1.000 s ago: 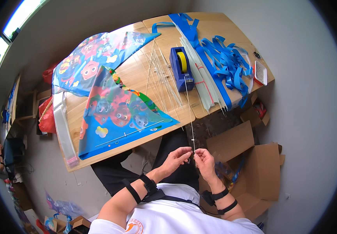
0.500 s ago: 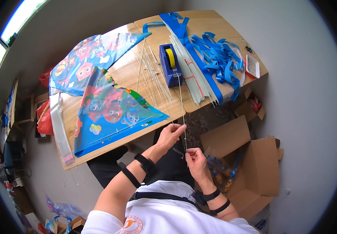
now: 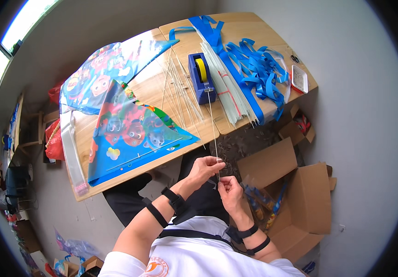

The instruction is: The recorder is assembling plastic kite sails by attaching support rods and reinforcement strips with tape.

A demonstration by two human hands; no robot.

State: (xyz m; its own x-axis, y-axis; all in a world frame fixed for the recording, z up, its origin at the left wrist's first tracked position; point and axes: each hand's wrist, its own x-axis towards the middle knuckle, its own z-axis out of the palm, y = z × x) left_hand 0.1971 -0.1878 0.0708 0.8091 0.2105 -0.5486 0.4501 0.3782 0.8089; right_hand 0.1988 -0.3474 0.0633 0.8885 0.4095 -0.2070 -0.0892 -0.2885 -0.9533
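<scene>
A thin pale rod runs from the front of the blue tape dispenser past the table's near edge to my hands. My left hand pinches it between thumb and fingers. Just below, my right hand is closed around the rod's lower end, close to my lap. A roll of yellow tape sits in the dispenser. What small piece, if any, lies between my fingertips is too small to make out.
Printed kite-like sheets cover the table's left part. Loose thin rods and a bundle of white rods flank the dispenser. Blue ribbon strips and a small white tray lie right. An open cardboard box stands beside me.
My left hand has slid down along the rod, nearer to my right hand. My right hand has hardly moved.
</scene>
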